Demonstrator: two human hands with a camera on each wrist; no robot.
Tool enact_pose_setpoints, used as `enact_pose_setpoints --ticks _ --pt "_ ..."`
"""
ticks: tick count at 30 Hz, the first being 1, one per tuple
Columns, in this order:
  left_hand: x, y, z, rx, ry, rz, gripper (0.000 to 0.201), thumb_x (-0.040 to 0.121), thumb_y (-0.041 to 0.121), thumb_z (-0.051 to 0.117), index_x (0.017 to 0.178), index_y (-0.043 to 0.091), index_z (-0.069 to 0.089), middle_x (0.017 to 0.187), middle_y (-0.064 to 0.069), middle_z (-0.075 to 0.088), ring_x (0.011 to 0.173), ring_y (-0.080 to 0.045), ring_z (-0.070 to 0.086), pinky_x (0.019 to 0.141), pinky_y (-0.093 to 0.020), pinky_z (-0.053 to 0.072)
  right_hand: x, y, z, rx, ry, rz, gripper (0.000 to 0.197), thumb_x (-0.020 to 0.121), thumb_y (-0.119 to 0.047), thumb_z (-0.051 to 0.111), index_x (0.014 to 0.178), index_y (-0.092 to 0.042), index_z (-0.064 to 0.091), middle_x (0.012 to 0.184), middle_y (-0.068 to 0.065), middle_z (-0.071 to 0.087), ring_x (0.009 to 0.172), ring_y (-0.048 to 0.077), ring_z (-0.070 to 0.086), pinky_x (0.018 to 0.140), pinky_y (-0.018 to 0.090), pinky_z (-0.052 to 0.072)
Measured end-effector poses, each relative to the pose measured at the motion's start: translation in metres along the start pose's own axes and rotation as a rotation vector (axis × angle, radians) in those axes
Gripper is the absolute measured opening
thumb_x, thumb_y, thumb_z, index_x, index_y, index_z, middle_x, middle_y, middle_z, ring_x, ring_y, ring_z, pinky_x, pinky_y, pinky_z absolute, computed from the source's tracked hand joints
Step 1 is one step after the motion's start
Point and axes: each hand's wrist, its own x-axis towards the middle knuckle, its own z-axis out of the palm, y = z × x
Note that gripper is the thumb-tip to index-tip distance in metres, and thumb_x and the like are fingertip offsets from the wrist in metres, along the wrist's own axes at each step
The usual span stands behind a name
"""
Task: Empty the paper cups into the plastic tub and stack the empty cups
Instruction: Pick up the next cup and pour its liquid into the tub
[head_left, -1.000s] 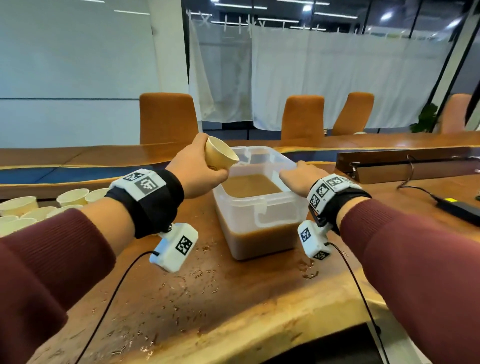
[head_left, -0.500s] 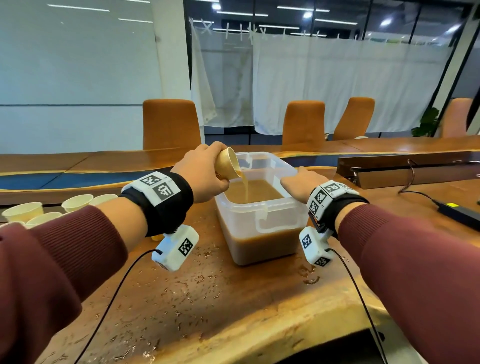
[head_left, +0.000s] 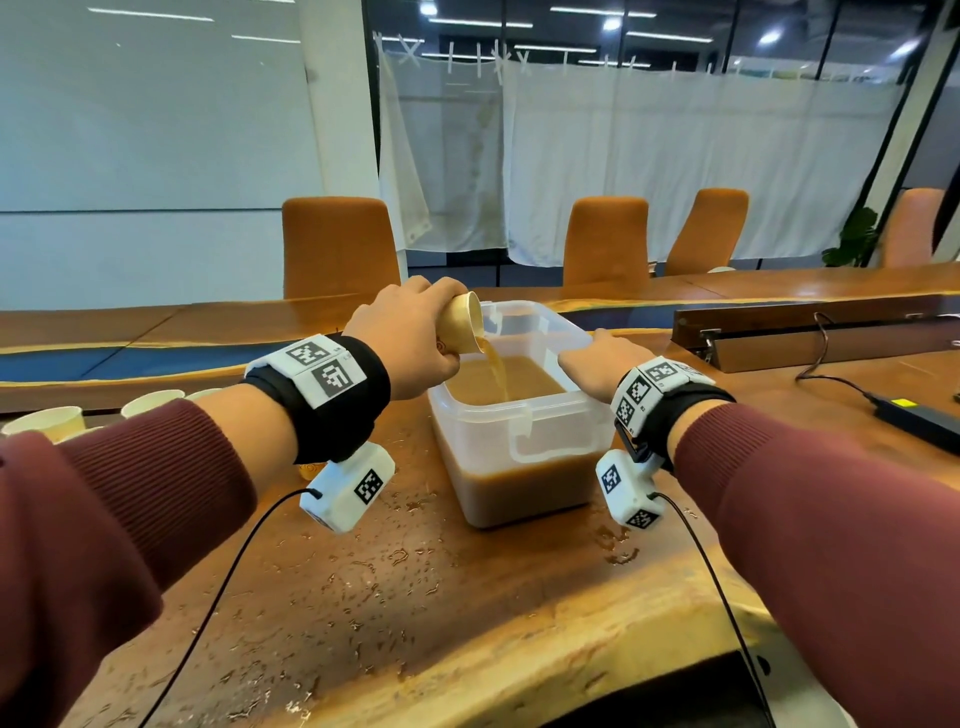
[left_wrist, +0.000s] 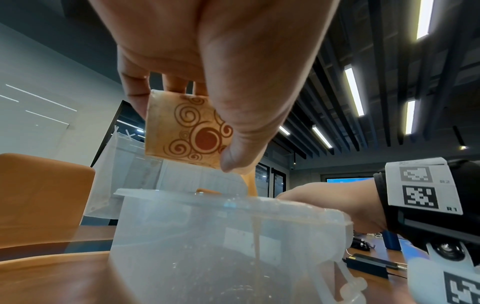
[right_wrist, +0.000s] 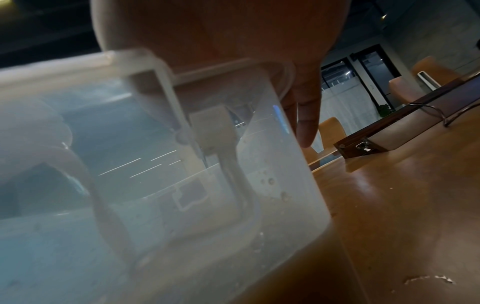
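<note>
My left hand (head_left: 410, 343) grips a paper cup (head_left: 460, 325) with a swirl print (left_wrist: 187, 131), tipped mouth-down over the left rim of the plastic tub (head_left: 519, 415). A thin brown stream (head_left: 496, 371) runs from the cup into the brown liquid that fills the lower part of the tub. My right hand (head_left: 592, 364) rests on the tub's right rim. In the right wrist view its fingers (right_wrist: 306, 123) lie straight down the outer wall of the tub (right_wrist: 155, 185). In the left wrist view, thumb and fingers (left_wrist: 233, 133) pinch the cup's sides.
Several more paper cups (head_left: 47, 421) stand at the far left of the wooden table (head_left: 415, 623). A long wooden cable box (head_left: 810, 332) and a black power adapter (head_left: 914, 415) lie to the right. Liquid drops (head_left: 405, 556) spot the table by the tub. Orange chairs (head_left: 337, 244) stand behind.
My left hand has tipped the cup further over the tub, and the liquid now pours out in a steady stream. The right hand has stayed on the rim.
</note>
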Motion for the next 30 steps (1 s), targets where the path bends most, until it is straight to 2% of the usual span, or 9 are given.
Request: enact_pose_setpoints --ticks 5,9,17,20,24,30 --pt "-0.002 0.002 -0.001 0.051 0.004 0.013 0.066 0.082 0.041 0.075 0.138 0.039 0.041 0.124 0.003 0.055 0.110 -0.026 0.053 0.093 -0.052 0.052 0.003 0.001 0.001 -0.003 0.004 -0.002 0.073 0.088 -0.047 0.046 0.153 -0.015 0.037 0.142 0.014 0.055 0.117 0.040 0.058 0.089 0.045 0.043" --pt "-0.003 0.004 -0.002 0.076 0.006 0.024 0.066 0.083 0.042 0.076 0.139 0.038 0.041 0.125 0.002 0.055 0.110 -0.026 0.053 0.093 -0.052 0.052 0.004 0.003 0.002 -0.003 0.006 -0.003 0.076 0.089 -0.047 0.045 0.157 -0.015 0.033 0.149 0.014 0.052 0.122 0.040 0.057 0.090 0.045 0.042" --pt "-0.004 0.008 -0.008 0.126 0.029 0.049 0.065 0.085 0.042 0.074 0.141 0.038 0.041 0.128 0.002 0.054 0.112 -0.025 0.052 0.094 -0.049 0.050 0.005 0.003 0.002 0.013 0.004 -0.012 0.078 0.084 -0.051 0.044 0.153 -0.016 0.038 0.142 0.013 0.056 0.117 0.040 0.058 0.093 0.048 0.045" --pt "-0.003 0.010 -0.009 0.169 0.048 0.076 0.064 0.086 0.042 0.073 0.141 0.038 0.040 0.131 0.001 0.053 0.113 -0.025 0.051 0.092 -0.045 0.048 0.005 0.003 0.002 0.013 0.006 -0.018 0.076 0.084 -0.051 0.044 0.151 -0.016 0.040 0.140 0.013 0.057 0.115 0.040 0.059 0.089 0.046 0.044" --pt "-0.001 0.013 -0.009 0.231 0.072 0.119 0.062 0.087 0.041 0.071 0.141 0.039 0.040 0.132 0.002 0.052 0.115 -0.025 0.050 0.089 -0.042 0.044 0.005 0.003 0.002 0.016 0.001 -0.016 0.077 0.085 -0.052 0.043 0.153 -0.015 0.038 0.144 0.014 0.055 0.117 0.041 0.058 0.089 0.045 0.043" --pt "0.000 0.019 -0.008 0.324 0.099 0.167 0.061 0.089 0.039 0.068 0.143 0.040 0.038 0.135 0.003 0.050 0.121 -0.026 0.047 0.095 -0.044 0.041 0.005 0.004 0.002 0.017 0.008 -0.020 0.081 0.085 -0.054 0.042 0.155 -0.015 0.036 0.147 0.014 0.053 0.122 0.041 0.058 0.092 0.047 0.044"
